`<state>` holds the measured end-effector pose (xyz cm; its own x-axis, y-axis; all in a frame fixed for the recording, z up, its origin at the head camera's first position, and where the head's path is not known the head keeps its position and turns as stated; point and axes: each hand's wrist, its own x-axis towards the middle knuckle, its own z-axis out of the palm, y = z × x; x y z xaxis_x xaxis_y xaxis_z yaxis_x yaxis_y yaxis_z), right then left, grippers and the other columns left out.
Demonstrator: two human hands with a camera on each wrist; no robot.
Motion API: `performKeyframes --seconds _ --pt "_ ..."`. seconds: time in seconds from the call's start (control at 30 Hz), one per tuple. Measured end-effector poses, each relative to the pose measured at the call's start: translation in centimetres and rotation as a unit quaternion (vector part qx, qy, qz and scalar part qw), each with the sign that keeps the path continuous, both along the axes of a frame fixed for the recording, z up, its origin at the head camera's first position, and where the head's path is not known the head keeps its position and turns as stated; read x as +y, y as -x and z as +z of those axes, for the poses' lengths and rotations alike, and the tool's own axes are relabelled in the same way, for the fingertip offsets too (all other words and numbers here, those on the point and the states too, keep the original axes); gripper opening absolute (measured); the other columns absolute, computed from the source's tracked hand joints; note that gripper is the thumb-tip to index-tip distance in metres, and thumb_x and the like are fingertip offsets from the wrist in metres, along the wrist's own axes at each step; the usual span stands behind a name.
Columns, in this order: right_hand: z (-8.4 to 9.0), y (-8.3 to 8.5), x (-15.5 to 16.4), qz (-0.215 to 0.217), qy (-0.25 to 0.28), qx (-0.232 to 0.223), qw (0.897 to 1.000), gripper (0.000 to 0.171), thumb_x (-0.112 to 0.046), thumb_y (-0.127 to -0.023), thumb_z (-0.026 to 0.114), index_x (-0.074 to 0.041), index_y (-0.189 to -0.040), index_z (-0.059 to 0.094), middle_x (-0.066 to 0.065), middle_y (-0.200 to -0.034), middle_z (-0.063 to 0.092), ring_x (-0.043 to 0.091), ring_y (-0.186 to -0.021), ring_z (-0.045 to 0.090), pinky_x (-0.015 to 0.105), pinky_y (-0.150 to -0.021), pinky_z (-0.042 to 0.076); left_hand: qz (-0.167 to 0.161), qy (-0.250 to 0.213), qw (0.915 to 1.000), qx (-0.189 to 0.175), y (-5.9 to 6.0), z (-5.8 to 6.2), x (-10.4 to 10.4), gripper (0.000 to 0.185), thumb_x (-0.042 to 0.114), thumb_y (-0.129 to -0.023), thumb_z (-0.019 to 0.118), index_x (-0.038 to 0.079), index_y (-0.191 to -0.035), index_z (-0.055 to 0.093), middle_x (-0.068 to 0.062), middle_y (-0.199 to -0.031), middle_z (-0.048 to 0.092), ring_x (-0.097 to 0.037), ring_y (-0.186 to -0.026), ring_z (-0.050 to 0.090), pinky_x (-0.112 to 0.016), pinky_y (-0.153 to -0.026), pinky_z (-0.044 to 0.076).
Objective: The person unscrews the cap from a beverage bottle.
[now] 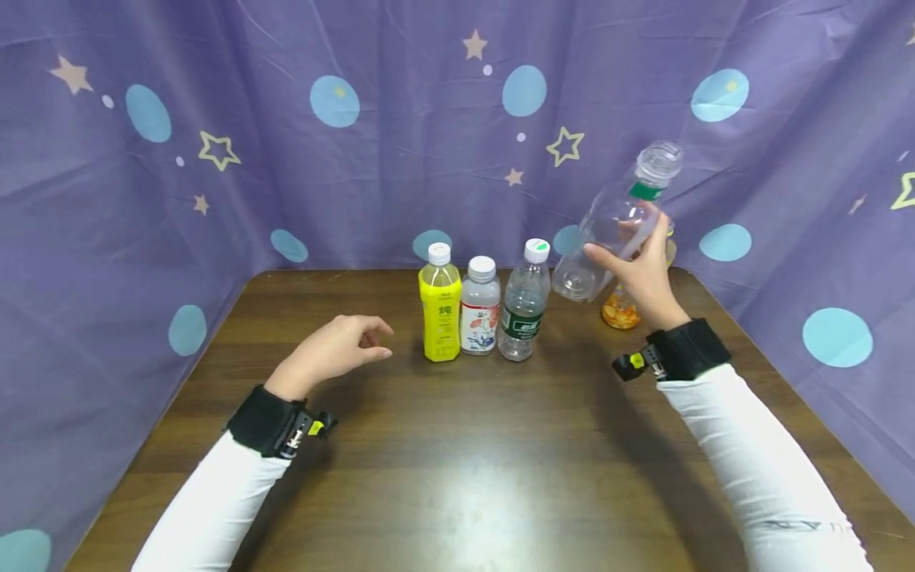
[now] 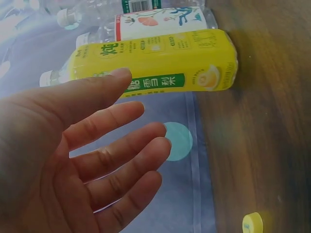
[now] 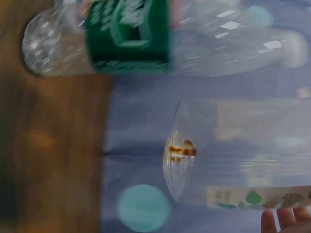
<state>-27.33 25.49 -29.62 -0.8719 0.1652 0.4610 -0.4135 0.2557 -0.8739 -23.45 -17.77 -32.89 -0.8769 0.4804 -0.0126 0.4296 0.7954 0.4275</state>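
Observation:
My right hand [image 1: 646, 270] grips a large clear plastic bottle [image 1: 608, 226] by its side, thumb on one side and fingers on the other. It leans with its neck up to the right, its base near the table's back edge; the right wrist view shows its clear base and part of a label. My left hand [image 1: 336, 345] hovers left of a yellow-wrapped bottle [image 1: 442, 314], fingers loosely bent and holding nothing. Beside that bottle stand a short bottle with a floral label [image 1: 480, 318] and a clear bottle with a green label [image 1: 524, 310], all white-capped.
Behind my right hand stands a bottle with an orange pattern low down [image 1: 620, 311], partly hidden. A small yellow round piece [image 2: 252, 223] shows at the left wrist view's lower edge. A purple curtain [image 1: 400, 183] hangs behind the brown wooden table [image 1: 400, 461].

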Motion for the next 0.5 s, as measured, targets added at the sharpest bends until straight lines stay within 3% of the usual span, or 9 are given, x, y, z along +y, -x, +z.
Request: performKeyframes --seconds 0.13,0.3,0.5 --pt "-1.3 2.5 -1.4 0.012 -0.033 -0.063 0.997 0.096 -0.019 -0.081 0.077 -0.022 -0.149 0.009 0.009 -0.134 0.038 0.019 -0.118 0.044 0.04 -0.101 0.041 0.01 0.007 0.9999 -0.005 -0.1 -0.3 -0.1 0.032 0.027 -0.09 0.069 0.012 -0.117 0.065 -0.001 -0.094 0.069 -0.015 -0.084 0.064 -0.034 -0.073 0.053" --pt "-3.5 3.7 -2.4 0.007 -0.047 -0.1 0.994 0.095 -0.012 -0.084 0.073 -0.007 -0.149 0.004 0.03 -0.139 0.03 0.038 -0.124 0.04 0.046 -0.103 0.036 0.017 0.014 0.9997 -0.009 -0.4 -0.5 -0.3 0.032 0.027 -0.09 0.068 0.011 -0.118 0.065 -0.003 -0.095 0.07 -0.016 -0.085 0.065 -0.035 -0.073 0.054" --pt "-6.9 6.0 -1.3 -0.023 -0.004 -0.102 0.994 0.097 -0.009 -0.083 0.073 -0.006 -0.148 0.002 0.029 -0.148 0.022 0.037 -0.138 0.027 0.044 -0.116 0.022 0.021 0.02 0.9996 -0.004 -0.6 -0.2 -0.8 0.032 0.028 -0.091 0.068 0.01 -0.118 0.065 -0.004 -0.096 0.07 -0.016 -0.085 0.065 -0.035 -0.073 0.054"
